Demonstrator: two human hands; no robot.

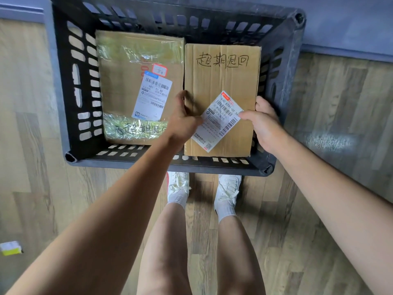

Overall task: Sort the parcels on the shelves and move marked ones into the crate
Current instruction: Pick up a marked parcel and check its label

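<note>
A black slotted crate (70, 86) stands on the floor below me. Two cardboard parcels lie flat inside it. The left parcel (127, 81) is wrapped in clear tape, with a white label and handwriting near its front edge. The right parcel (221, 81) bears handwritten characters at its far end and a tilted white shipping label. My left hand (182, 122) grips the right parcel's left edge, thumb on top. My right hand (263, 122) grips its right edge, thumb on the label's corner.
The crate sits on a wood-plank floor against a blue wall (350, 24). My legs and white shoes (227, 188) are just in front of the crate. A small yellow-and-white object (10, 248) lies on the floor at the far left.
</note>
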